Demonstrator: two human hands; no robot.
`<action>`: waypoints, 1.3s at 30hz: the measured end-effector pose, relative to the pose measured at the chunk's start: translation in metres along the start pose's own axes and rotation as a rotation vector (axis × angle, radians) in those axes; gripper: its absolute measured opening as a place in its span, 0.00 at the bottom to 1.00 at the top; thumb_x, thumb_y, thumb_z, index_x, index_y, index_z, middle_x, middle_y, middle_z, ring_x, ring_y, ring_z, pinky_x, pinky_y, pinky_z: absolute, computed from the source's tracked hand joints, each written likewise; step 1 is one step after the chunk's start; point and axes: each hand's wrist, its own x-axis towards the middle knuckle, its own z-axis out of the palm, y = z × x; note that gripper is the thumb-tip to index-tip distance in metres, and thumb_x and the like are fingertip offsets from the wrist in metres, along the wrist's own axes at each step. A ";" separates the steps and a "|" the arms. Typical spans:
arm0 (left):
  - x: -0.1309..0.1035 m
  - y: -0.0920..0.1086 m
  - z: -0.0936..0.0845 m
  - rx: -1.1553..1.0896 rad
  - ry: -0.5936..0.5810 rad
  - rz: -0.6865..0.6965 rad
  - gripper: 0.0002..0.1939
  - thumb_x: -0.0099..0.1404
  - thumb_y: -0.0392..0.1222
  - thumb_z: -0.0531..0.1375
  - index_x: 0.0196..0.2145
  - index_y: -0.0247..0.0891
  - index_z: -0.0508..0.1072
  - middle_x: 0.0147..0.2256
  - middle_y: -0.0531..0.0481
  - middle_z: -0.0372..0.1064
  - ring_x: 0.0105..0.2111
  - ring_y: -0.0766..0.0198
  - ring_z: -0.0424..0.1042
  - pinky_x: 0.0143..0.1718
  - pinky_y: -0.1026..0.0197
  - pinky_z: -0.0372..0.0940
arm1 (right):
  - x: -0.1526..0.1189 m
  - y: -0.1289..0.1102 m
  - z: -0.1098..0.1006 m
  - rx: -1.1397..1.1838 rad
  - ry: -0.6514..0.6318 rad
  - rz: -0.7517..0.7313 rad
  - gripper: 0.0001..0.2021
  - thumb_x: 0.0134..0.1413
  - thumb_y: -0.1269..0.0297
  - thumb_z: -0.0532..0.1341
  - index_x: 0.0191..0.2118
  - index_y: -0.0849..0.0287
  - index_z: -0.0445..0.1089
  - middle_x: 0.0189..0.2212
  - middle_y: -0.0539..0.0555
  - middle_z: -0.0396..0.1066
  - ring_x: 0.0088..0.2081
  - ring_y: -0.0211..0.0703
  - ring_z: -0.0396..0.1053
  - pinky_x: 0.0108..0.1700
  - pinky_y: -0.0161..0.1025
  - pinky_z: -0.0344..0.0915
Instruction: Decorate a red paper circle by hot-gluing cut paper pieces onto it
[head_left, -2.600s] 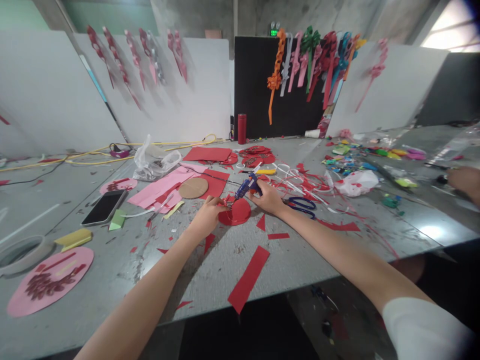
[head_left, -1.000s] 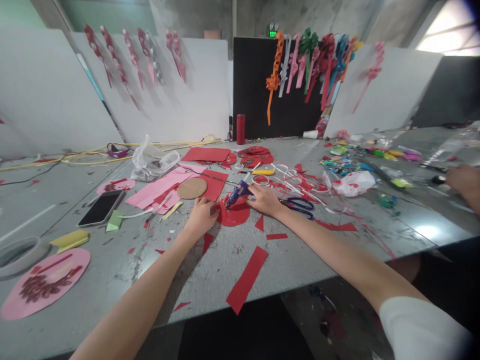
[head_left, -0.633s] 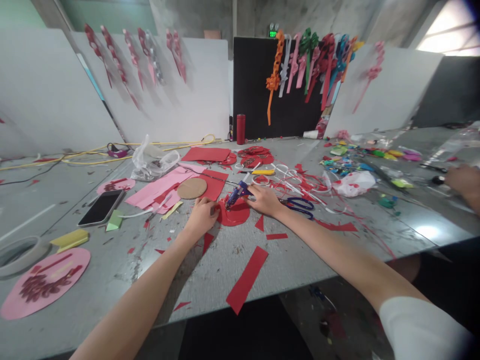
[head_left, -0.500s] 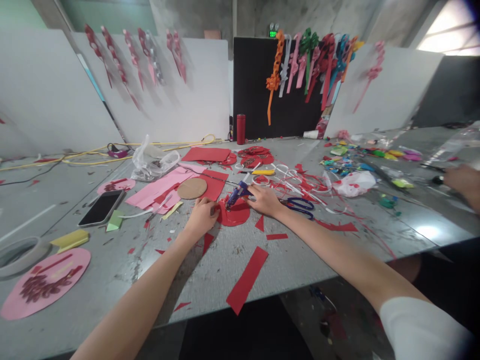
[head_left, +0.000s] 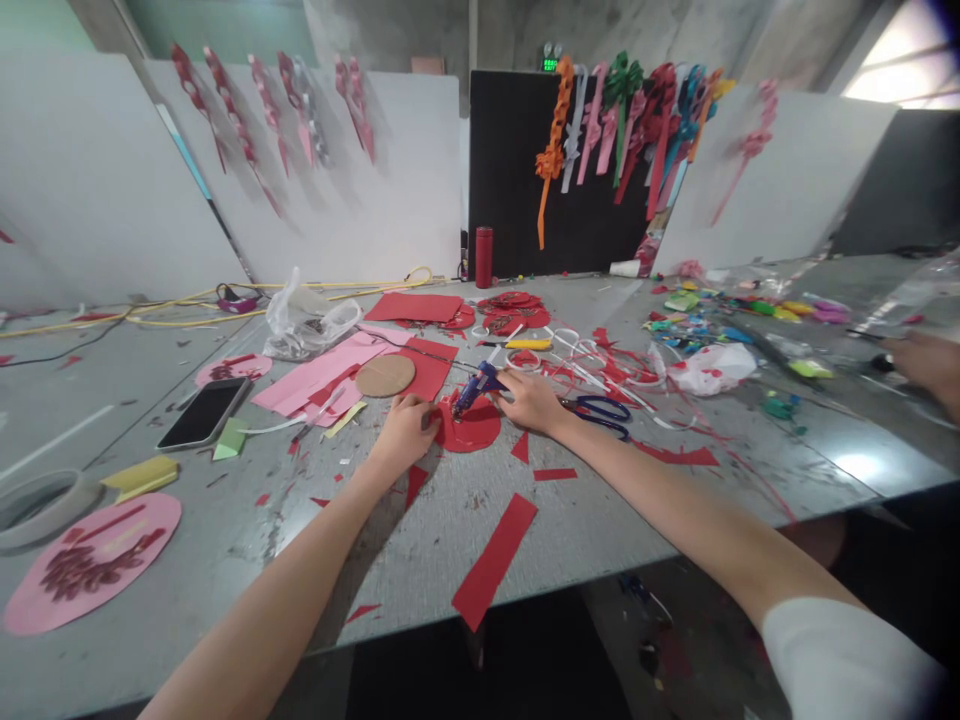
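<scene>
Over the red disc (head_left: 476,434) on the surface (head_left: 427,530), a blue glue gun (head_left: 480,383) tilted downward, grasped in the right hand (head_left: 531,402). At the disc's left edge, the left hand (head_left: 405,430) lay curled; whether it pinched anything could not be told. Left of the disc lay a cardboard circle (head_left: 385,375).

Grey table (head_left: 405,565): red disc (head_left: 480,432), phone (head_left: 204,413), tape roll (head_left: 82,492), pink sheets (head_left: 319,370), plastic bag (head_left: 289,325), scissors (head_left: 592,399); red bottle (head_left: 484,258) upright.
</scene>
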 end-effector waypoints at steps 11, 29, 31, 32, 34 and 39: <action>0.001 -0.002 0.002 -0.009 -0.003 -0.006 0.13 0.68 0.40 0.60 0.46 0.36 0.83 0.44 0.39 0.75 0.47 0.50 0.70 0.57 0.47 0.64 | -0.001 0.000 -0.001 0.041 -0.014 0.026 0.14 0.66 0.64 0.64 0.55 0.59 0.74 0.45 0.61 0.78 0.43 0.52 0.77 0.41 0.40 0.68; -0.002 0.002 0.002 -0.048 0.038 -0.049 0.13 0.68 0.38 0.60 0.46 0.39 0.83 0.45 0.42 0.76 0.49 0.50 0.70 0.57 0.48 0.65 | -0.003 0.006 0.001 0.103 0.068 -0.016 0.12 0.62 0.68 0.64 0.51 0.58 0.76 0.43 0.59 0.79 0.42 0.49 0.77 0.42 0.41 0.70; -0.003 0.005 0.001 -0.058 0.050 -0.056 0.12 0.68 0.38 0.61 0.46 0.39 0.82 0.44 0.42 0.75 0.49 0.50 0.70 0.56 0.49 0.66 | -0.003 0.006 0.002 0.141 0.073 -0.015 0.12 0.62 0.67 0.64 0.51 0.57 0.76 0.42 0.58 0.80 0.41 0.49 0.77 0.43 0.41 0.71; -0.003 0.006 0.000 -0.064 0.056 -0.058 0.12 0.68 0.38 0.61 0.46 0.39 0.82 0.44 0.42 0.75 0.49 0.50 0.70 0.56 0.49 0.66 | -0.003 0.007 0.001 0.160 0.075 -0.008 0.13 0.62 0.67 0.64 0.52 0.57 0.75 0.41 0.58 0.79 0.40 0.49 0.77 0.43 0.41 0.72; -0.004 0.010 -0.002 -0.079 0.064 -0.060 0.11 0.69 0.37 0.60 0.45 0.39 0.82 0.44 0.42 0.75 0.48 0.50 0.70 0.55 0.48 0.67 | -0.003 0.006 0.001 0.199 0.089 0.016 0.13 0.63 0.66 0.64 0.52 0.56 0.75 0.40 0.57 0.79 0.40 0.49 0.77 0.43 0.42 0.73; -0.005 0.019 -0.007 -0.090 0.048 -0.095 0.15 0.69 0.31 0.55 0.47 0.40 0.80 0.45 0.41 0.73 0.47 0.50 0.69 0.51 0.47 0.69 | -0.002 0.002 -0.003 0.298 0.122 0.108 0.18 0.64 0.62 0.63 0.58 0.55 0.70 0.42 0.58 0.78 0.41 0.52 0.78 0.43 0.46 0.75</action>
